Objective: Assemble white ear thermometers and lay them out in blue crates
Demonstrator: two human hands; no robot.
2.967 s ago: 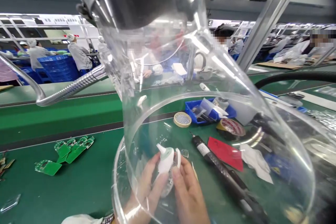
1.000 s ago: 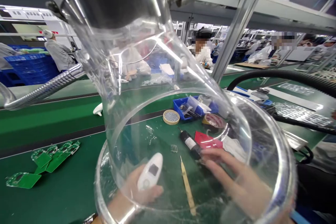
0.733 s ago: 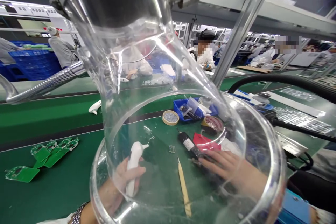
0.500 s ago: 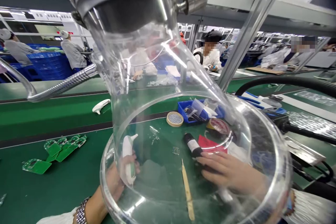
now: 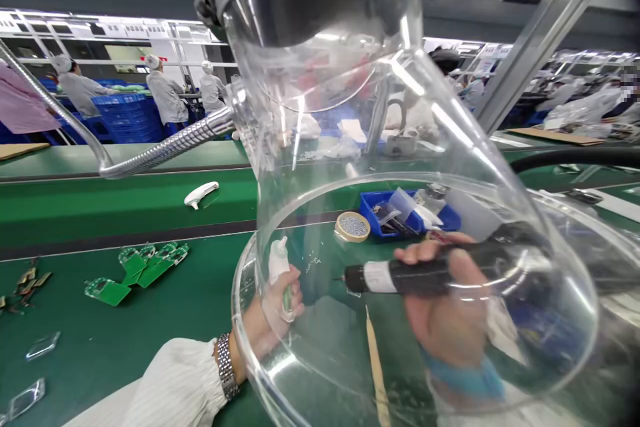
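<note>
Two bare hands work beneath a clear acrylic hood point(image 5: 395, 120), a glossy flared bell with a steel collar at its top, and both show through its curved wall. Just inside the hood's left edge, the left hand point(image 5: 275, 300) has its grip closed around a white ear thermometer point(image 5: 278, 267), smooth plastic with its tapered tip pointing up. Toward the hood's right side, the right hand point(image 5: 445, 300) has its grip clamped on a black electric screwdriver point(image 5: 415, 278), a matte cylinder with a white band, held level with its thin metal bit pointing left, well apart from the thermometer. Under the hood, a slim bamboo stick point(image 5: 376, 360) lies on the green desk point(image 5: 100, 353). Behind the hood's rim sits a blue plastic tray point(image 5: 380, 217) of small parts. Left of the hood lie green circuit boards point(image 5: 143, 273), and farther back a second white plastic device point(image 5: 201, 194) rests on the desk. A metal watch band point(image 5: 226, 365) circles the left wrist.
</note>
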